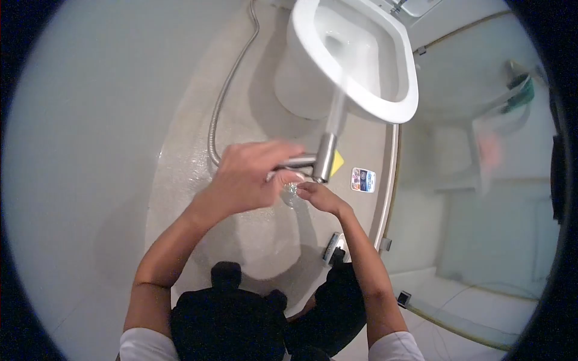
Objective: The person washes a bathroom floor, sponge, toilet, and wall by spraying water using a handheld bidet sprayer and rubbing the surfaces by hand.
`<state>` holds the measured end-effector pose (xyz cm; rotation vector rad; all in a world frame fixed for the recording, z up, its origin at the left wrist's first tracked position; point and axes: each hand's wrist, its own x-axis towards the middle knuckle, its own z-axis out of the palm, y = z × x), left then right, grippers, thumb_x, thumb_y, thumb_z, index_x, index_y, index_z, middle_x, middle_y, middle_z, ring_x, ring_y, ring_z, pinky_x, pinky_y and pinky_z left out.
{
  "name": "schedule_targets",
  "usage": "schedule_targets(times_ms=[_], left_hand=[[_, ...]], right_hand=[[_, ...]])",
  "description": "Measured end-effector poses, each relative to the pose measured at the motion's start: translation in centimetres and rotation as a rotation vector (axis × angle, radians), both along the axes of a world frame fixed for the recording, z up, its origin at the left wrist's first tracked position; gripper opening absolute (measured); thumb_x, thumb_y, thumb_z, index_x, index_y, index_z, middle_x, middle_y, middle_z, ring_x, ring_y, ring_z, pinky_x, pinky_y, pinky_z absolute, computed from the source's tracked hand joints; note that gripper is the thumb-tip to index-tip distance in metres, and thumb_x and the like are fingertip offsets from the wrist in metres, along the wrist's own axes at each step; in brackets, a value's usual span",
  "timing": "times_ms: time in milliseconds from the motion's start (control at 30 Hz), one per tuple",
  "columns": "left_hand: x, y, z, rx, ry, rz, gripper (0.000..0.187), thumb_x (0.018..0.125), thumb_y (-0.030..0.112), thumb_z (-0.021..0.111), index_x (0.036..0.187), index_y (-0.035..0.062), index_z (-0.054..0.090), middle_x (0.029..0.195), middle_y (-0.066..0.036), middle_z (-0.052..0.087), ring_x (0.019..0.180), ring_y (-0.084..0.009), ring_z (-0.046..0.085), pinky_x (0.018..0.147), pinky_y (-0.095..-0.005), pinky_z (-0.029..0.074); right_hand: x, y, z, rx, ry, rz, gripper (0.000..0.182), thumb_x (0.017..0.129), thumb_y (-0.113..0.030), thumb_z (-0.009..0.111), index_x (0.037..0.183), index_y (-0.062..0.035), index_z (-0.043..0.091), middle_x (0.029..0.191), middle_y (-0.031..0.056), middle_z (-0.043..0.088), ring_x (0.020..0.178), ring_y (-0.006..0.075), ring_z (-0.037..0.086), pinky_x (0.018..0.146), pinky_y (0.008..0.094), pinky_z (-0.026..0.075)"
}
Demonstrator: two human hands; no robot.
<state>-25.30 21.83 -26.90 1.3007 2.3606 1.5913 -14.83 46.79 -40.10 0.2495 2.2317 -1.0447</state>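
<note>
My left hand [256,174] is wrapped round the handle of a metal bidet sprayer [325,157]. A blurred jet of water [338,111] runs from its head toward the rim of the white toilet [322,54]. Just below the sprayer, my right hand [320,197] is closed with its fingertips close together, near my left thumb; what it holds, if anything, I cannot tell. A yellow piece [338,162] shows behind the sprayer head, partly hidden. Under my hands lies a round, shiny spot [291,194] on the wet floor. The toilet seat is raised.
A metal hose [218,114] curves over the floor at the left. A small labelled pack [363,180] lies right of my right hand, and a box-like item [333,248] stands near my leg. Along the right runs a glass partition [481,228] with a raised sill.
</note>
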Motion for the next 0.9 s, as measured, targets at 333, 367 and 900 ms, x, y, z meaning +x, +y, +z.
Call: schedule_targets(times_ms=[333,367,900], left_hand=[[-4.8,-0.7,-8.7,-0.055,-0.333,0.242,0.034,0.085,0.011,0.057,0.118,0.0025,0.056,0.106,-0.014,0.064,0.093,-0.0226,0.061,0.081,-0.0325,0.048],[-4.3,-1.2,-10.1,-0.055,-0.351,0.215,0.034,0.085,0.011,0.057,0.118,0.0025,0.056,0.106,-0.014,0.064,0.093,-0.0226,0.061,0.081,-0.0325,0.048],[-0.9,-0.7,-22.0,-0.796,0.061,-0.285,0.035,0.082,0.031,0.059,0.111,0.0115,0.054,0.101,-0.009,0.061,0.087,-0.0319,0.062,0.072,-0.0435,0.049]], right_hand=[[2.0,7.3,-1.3,0.225,-0.118,0.164,0.044,0.093,-0.033,0.046,0.118,0.0026,0.055,0.119,0.0216,0.056,0.111,0.0346,0.053,0.099,0.0383,0.038],[3.0,9.5,-3.2,0.212,-0.132,0.262,0.043,0.091,-0.031,0.047,0.117,0.003,0.055,0.121,0.0228,0.055,0.112,0.0361,0.052,0.101,0.0401,0.037],[9.4,19.5,-10.0,0.857,-0.075,-0.679,0.096,0.063,-0.051,0.076,0.134,-0.001,0.035,0.131,0.0223,0.042,0.119,0.0408,0.045,0.098,0.0451,0.04]])
